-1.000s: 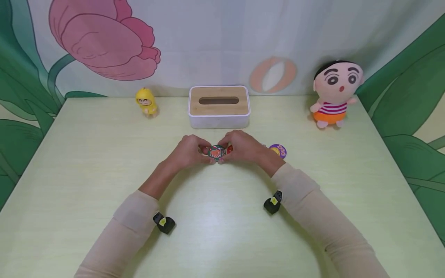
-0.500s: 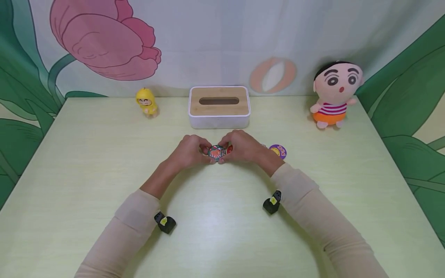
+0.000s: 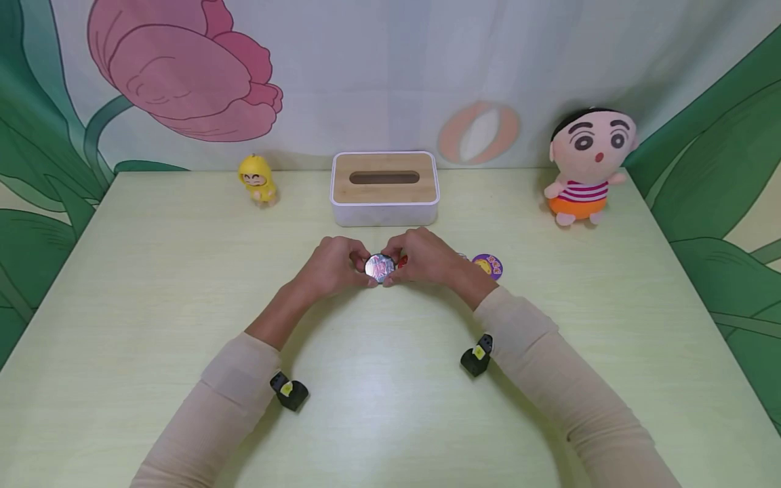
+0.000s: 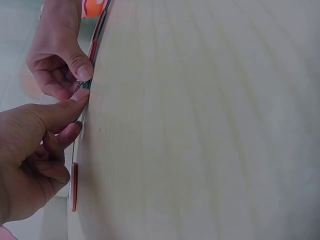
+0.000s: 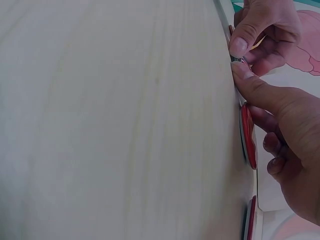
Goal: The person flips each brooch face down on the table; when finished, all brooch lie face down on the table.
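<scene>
A small round picture badge (image 3: 379,268) sits between my two hands near the middle of the table, its face washed out by bright glare. My left hand (image 3: 332,266) pinches its left edge with thumb and fingers. On the opposite edge, my right hand (image 3: 424,257) pinches it the same way. Both wrist views show the thumbs almost meeting at the badge, low over the tabletop. A red round badge (image 5: 248,136) lies under the right hand's fingers, mostly hidden in the head view. Beside the left hand, the left wrist view shows a red-edged disc (image 4: 74,187) edge-on.
A purple round badge (image 3: 488,266) lies behind the right wrist. A white tissue box (image 3: 386,214) with a wooden lid stands just beyond the hands. Farther back are a yellow hooded figurine (image 3: 257,180) at left and a plush doll (image 3: 588,166) at right.
The badge has tilted slightly between the fingers: its green and orange picture showed before, and now its face is bright with glare. Both hands have stayed almost in place.
</scene>
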{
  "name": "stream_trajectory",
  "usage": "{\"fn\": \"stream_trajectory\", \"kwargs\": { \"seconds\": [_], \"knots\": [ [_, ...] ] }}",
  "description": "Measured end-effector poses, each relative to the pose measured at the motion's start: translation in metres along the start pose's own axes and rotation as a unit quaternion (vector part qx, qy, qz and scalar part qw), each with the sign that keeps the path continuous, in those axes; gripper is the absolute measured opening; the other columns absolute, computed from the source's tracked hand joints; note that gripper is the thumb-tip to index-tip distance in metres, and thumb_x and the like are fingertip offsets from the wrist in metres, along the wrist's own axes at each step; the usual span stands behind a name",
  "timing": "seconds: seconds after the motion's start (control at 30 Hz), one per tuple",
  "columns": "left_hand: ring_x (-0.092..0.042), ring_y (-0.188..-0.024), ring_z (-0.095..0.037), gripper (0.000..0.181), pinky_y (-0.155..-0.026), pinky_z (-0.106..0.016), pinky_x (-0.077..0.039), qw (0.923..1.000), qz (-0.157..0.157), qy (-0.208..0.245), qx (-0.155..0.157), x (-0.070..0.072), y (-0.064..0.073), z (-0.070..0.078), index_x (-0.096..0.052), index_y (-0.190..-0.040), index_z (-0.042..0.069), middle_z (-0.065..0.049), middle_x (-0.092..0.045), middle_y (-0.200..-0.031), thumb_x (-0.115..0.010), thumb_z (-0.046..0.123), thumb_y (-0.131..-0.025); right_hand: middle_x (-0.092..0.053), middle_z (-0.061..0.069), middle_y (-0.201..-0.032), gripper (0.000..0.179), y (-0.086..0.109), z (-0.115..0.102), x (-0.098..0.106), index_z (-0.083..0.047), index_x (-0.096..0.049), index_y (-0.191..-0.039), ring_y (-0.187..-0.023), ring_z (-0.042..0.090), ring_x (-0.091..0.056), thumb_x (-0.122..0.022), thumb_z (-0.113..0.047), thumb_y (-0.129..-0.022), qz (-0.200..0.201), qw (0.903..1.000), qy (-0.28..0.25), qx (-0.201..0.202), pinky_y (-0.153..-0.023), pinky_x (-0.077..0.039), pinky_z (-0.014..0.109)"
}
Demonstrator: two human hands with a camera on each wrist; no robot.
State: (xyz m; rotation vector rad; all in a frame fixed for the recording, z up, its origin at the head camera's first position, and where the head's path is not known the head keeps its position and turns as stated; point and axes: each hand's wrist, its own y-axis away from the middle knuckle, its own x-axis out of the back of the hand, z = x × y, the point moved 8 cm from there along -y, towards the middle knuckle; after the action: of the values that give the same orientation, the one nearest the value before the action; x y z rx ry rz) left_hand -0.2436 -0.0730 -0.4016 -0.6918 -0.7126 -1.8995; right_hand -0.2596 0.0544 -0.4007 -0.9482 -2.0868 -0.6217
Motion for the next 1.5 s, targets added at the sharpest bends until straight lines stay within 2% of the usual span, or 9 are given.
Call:
{"fn": "stream_trajectory", "kwargs": {
  "seconds": [0.2, 0.63, 0.97, 1.2, 1.5],
  "knots": [
    [-0.061, -0.084, -0.020, 0.036, -0.076, -0.027, -0.048, 0.9999, 0.004, -0.009, 0.004, 0.001, -0.002, -0.001, -0.072, -0.106, 0.001, -0.010, -0.073, -0.091, -0.089, 0.014, -0.077, -0.074, 0.001, -0.089, 0.040, 0.000, 0.000, 0.001, -0.009, -0.077, -0.113, -0.083, 0.016, -0.058, -0.090, -0.024, -0.078, 0.004, 0.9999, 0.012, -0.010, -0.075, -0.046, 0.026],
    [-0.059, -0.083, -0.020, 0.037, -0.075, -0.027, -0.046, 0.9998, 0.018, -0.008, 0.003, 0.006, -0.001, -0.001, -0.069, -0.105, 0.001, -0.010, -0.071, -0.090, -0.089, 0.013, -0.077, -0.074, 0.003, -0.087, 0.039, -0.002, -0.002, 0.001, -0.008, -0.073, -0.114, -0.083, 0.017, -0.060, -0.087, -0.023, -0.081, 0.019, 0.9997, 0.015, 0.002, -0.078, -0.048, 0.028],
    [-0.062, -0.084, -0.022, 0.026, -0.076, -0.028, -0.045, 0.9990, 0.039, -0.011, -0.020, 0.012, 0.002, 0.000, -0.070, -0.102, 0.000, -0.011, -0.074, -0.089, -0.084, 0.006, -0.081, -0.075, 0.004, -0.085, 0.034, -0.003, -0.006, 0.000, -0.008, -0.070, -0.112, -0.078, 0.015, -0.061, -0.085, -0.018, -0.083, 0.040, 0.9991, 0.005, 0.016, -0.076, -0.046, 0.028],
    [-0.065, -0.085, -0.022, 0.021, -0.074, -0.027, -0.045, 0.9987, 0.045, -0.010, -0.022, 0.015, 0.001, -0.001, -0.071, -0.101, 0.001, -0.013, -0.077, -0.091, -0.081, 0.003, -0.082, -0.077, 0.005, -0.088, 0.022, -0.004, -0.008, 0.003, -0.008, -0.072, -0.107, -0.080, 0.016, -0.061, -0.080, -0.013, -0.088, 0.055, 0.9985, -0.003, 0.004, -0.078, -0.044, 0.028],
    [-0.073, -0.091, -0.027, 0.014, -0.081, -0.036, -0.052, 0.9972, 0.064, -0.021, -0.033, 0.020, 0.003, 0.002, -0.073, -0.099, -0.001, -0.016, -0.079, -0.094, -0.075, 0.001, -0.086, -0.080, 0.007, -0.094, 0.008, -0.005, -0.011, 0.008, -0.006, -0.077, -0.098, -0.091, 0.019, -0.071, -0.077, -0.010, -0.090, 0.077, 0.9970, -0.008, 0.002, -0.088, -0.053, 0.035]
  ]
}}
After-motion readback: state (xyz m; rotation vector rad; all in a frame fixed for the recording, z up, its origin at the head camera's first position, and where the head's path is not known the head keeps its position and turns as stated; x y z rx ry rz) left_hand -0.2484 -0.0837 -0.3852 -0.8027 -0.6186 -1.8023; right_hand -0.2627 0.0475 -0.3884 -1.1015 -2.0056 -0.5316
